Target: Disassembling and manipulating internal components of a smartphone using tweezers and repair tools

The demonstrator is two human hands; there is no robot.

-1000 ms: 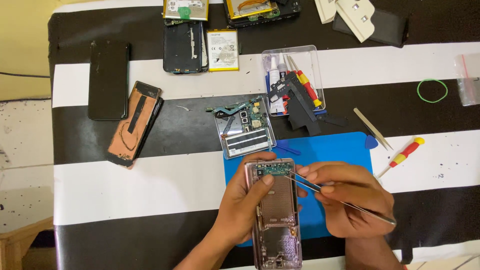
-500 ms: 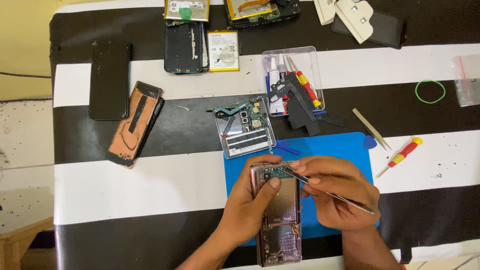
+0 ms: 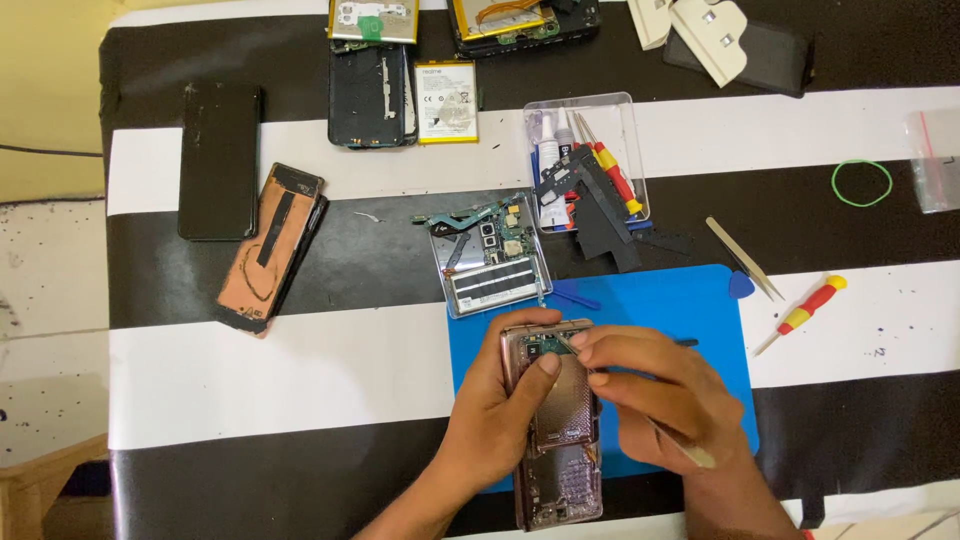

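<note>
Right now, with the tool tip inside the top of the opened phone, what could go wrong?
1. The right hand presses a thin metal tool into the circuit board at the top of the opened phone; a slip might scratch parts there.
2. The left hand steadies the phone only from one side on the blue mat, so it may twist.
3. The small tray of loose parts lies just above the hands and could be bumped.

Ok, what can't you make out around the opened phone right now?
Head view:
- Tweezers: the right hand covers most of them.
- Tip contact on the opened phone: too small to tell what is touched.
- Phone's left edge: hidden under the left hand.
- Phone's bottom end: at the frame edge.
</note>
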